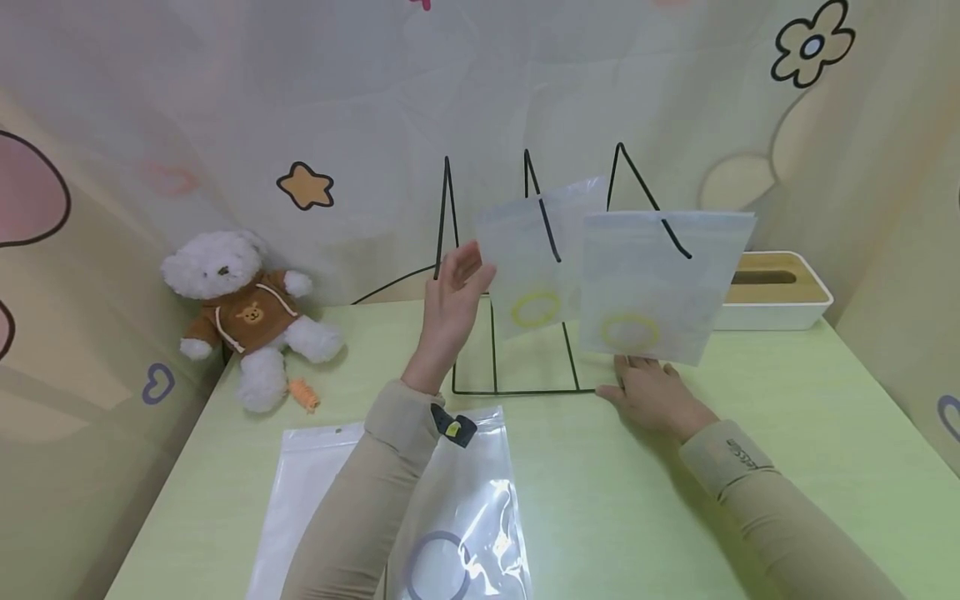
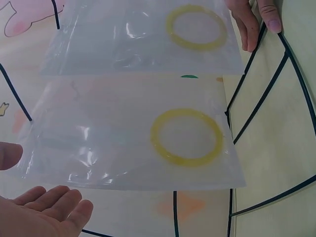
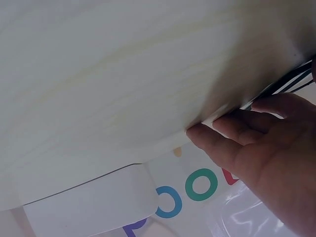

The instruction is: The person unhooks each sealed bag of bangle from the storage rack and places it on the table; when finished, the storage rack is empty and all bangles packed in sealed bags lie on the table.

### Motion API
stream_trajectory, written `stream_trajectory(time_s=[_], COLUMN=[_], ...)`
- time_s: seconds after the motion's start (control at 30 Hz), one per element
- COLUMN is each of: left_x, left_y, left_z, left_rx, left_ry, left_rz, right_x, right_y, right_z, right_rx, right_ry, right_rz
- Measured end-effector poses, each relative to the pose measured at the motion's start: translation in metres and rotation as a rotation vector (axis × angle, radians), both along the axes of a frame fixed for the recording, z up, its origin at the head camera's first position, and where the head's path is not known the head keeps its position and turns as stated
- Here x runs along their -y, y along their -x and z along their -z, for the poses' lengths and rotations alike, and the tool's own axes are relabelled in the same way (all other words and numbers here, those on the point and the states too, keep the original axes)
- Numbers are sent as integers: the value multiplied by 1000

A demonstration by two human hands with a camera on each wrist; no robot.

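Note:
A black wire rack [image 1: 517, 392] with upright hooks stands on the table. On its middle hook hangs a translucent zip bag [image 1: 525, 267] with a yellow ring on its lower part. A similar bag [image 1: 667, 292] hangs from the right hook. My left hand [image 1: 450, 304] is raised beside the middle bag's left edge, thumb and fingers spread apart; in the left wrist view the fingers [image 2: 64, 207] lie close to the bag without gripping it. Below the right bag, my right hand [image 1: 652, 396] rests with extended fingers on the table and the rack's base wire.
A clear zip bag [image 1: 480, 500] with a grey ring and a white bag [image 1: 307, 475] lie on the near table, partly under my left sleeve. A teddy bear [image 1: 251, 312] sits at left beside a small orange object [image 1: 303, 395]. Behind the right bag stands a tissue box [image 1: 780, 317].

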State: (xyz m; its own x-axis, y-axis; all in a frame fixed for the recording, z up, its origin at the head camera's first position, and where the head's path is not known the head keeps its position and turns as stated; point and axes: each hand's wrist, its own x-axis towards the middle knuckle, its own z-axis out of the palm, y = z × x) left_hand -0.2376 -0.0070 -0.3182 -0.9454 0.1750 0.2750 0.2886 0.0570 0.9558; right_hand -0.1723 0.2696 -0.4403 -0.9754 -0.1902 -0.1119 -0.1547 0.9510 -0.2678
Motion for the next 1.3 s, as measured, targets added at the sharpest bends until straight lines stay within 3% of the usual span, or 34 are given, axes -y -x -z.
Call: stream_trajectory(time_s=[0.77, 1.07, 1.3], left_x=[-1, -7, -11], left_y=[3, 4, 7], left_z=[-6, -7, -9], left_rx=[-21, 58, 38], left_ry=[-47, -13, 20], left_rz=[-5, -52, -93], right_x=[-1, -1, 0], right_y=[-2, -2, -2], right_z=[-3, -3, -3], right_rx=[-6, 11, 12], right_ry=[-14, -1, -2], right_rz=[-20, -11, -10])
